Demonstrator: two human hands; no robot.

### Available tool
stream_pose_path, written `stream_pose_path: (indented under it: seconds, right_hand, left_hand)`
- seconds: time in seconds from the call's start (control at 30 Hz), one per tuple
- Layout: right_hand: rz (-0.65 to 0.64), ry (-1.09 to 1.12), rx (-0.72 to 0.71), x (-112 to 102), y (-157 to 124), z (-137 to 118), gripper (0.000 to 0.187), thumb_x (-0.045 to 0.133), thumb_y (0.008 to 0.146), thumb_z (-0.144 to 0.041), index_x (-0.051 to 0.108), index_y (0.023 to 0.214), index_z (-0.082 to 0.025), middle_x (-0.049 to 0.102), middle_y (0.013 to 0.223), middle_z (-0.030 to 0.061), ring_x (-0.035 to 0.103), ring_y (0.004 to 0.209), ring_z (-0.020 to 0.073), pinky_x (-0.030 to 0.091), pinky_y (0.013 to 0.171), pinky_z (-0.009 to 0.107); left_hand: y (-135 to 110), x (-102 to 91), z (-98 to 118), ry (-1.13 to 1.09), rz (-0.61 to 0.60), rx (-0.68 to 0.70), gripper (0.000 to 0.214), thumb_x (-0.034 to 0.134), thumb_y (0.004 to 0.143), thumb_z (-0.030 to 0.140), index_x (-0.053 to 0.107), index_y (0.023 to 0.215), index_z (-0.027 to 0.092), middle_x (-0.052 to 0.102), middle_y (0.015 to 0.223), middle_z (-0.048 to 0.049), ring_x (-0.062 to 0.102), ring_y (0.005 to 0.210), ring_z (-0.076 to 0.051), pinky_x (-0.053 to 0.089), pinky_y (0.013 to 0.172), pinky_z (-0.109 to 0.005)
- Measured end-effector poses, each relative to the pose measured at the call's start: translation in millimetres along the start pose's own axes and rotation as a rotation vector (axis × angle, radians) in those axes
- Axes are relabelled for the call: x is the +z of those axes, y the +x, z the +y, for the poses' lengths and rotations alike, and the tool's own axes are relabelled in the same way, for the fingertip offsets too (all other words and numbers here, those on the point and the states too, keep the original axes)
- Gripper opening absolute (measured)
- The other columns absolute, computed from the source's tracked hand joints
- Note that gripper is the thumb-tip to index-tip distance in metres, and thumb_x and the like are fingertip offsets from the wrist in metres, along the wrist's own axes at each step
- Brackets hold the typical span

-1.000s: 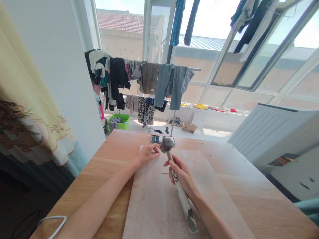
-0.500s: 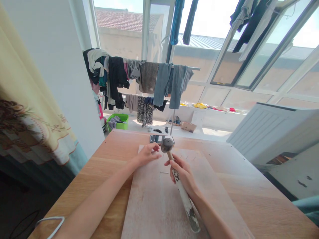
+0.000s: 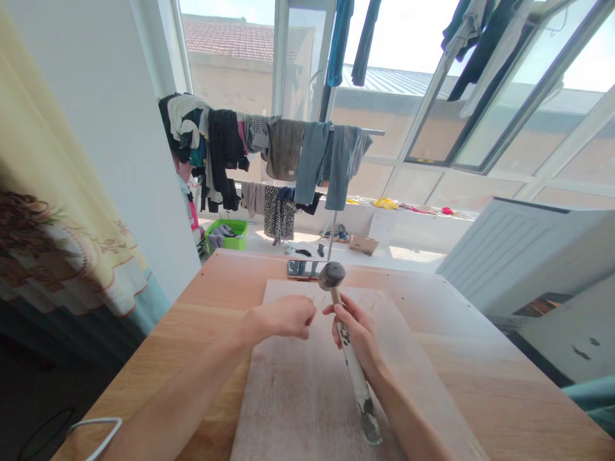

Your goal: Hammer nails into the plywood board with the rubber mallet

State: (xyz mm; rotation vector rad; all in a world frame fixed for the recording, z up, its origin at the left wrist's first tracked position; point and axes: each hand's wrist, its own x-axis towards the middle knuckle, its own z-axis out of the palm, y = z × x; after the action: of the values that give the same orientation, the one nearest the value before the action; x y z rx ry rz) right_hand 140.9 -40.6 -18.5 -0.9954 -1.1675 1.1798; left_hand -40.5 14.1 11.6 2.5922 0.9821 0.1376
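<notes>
My right hand point(image 3: 358, 330) is wrapped around the pale, paint-worn handle of a mallet point(image 3: 332, 276), its dark round head raised above the far part of a board point(image 3: 298, 397). To the left, my left hand point(image 3: 288, 317) is closed low over the board, its fingertips pinched together. The nail that lay at this spot no longer shows on the board and appears to be in those fingers, though they hide it. Several thin nails point(image 3: 373, 306) stand upright in the board's far end, beyond both hands.
The board lies on a wooden table point(image 3: 192, 358). A phone point(image 3: 303, 269) rests just past the board's far edge. A white cable point(image 3: 103, 429) hangs at the near left corner. Beyond stand a laundry rack with clothes point(image 3: 288, 150) and a green basket point(image 3: 235, 242).
My left hand has come nearer and its fingers have closed where the loose nail lay; that nail is out of sight. The mallet has shifted slightly right in my right hand.
</notes>
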Motion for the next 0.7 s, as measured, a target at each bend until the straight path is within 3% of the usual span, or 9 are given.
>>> stream_pose_path:
  seconds: [0.1,0.27,0.57,0.7]
  right_hand:
    - [-0.003,-0.002,0.006,1,0,-1,0.038,0.067,0.083,-0.047,0.067,0.107,-0.018,0.069,0.085,0.0027,0.047,0.035,0.0051,0.036,0.030,0.021]
    - [-0.010,-0.008,0.012,2,0,-1,0.036,0.066,0.085,-0.047,0.066,0.108,-0.018,0.068,0.086,0.0022,0.048,0.035,0.0049,0.037,0.030,0.020]
    - [-0.038,-0.020,-0.011,-1,0,7,0.036,0.064,0.088,-0.045,0.064,0.113,-0.018,0.067,0.087,0.0020,0.048,0.035,0.0047,0.037,0.030,0.020]
    - [-0.050,-0.026,-0.011,1,1,8,0.038,0.063,0.088,-0.045,0.063,0.116,-0.019,0.067,0.087,0.0021,0.048,0.035,0.0045,0.036,0.030,0.020]
  left_hand:
    - [-9,-14.0,-24,-0.105,0.117,-0.092,0.013,0.064,0.065,0.010,0.065,0.072,0.021,0.059,0.062,0.0030,0.052,0.056,-0.014,0.034,0.051,-0.023]
    - [-15,-19.2,-56,-0.205,0.224,-0.183,0.017,0.059,0.071,0.011,0.071,0.077,0.020,0.065,0.066,0.0021,0.055,0.057,-0.013,0.035,0.052,-0.021]
    - [-2,-1.7,-67,-0.176,0.347,-0.075,0.016,0.061,0.070,0.008,0.071,0.067,0.020,0.068,0.069,-0.0013,0.058,0.064,-0.015,0.043,0.063,-0.023]
    - [3,9.6,-75,-0.301,0.364,-0.053,0.017,0.058,0.076,0.012,0.073,0.081,0.019,0.071,0.077,-0.0020,0.063,0.070,-0.016,0.047,0.067,-0.024]
